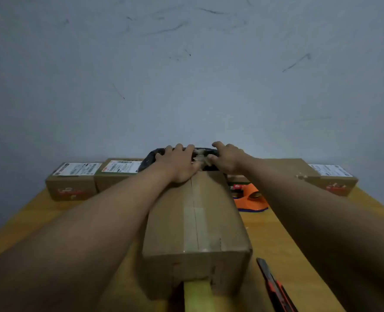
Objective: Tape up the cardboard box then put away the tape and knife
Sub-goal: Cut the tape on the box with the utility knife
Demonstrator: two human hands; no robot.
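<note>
A long brown cardboard box (175,224) lies lengthwise in front of me on the wooden table (283,239), with clear tape along its top seam. At its far end my left hand (178,163) presses on the box top. My right hand (228,157) is just beside it, and both pinch a crumpled piece of clear tape (201,158) between them. An orange tape dispenser (250,198) rests on the table to the right of the box. A black-and-orange utility knife (274,287) lies near the table's front, right of the box.
Several small labelled cardboard boxes line the back wall: two at the left (73,181), one at the right (330,176). A dark bag or bin (148,161) sits behind the long box. Something yellow (196,293) pokes out under the box's near end.
</note>
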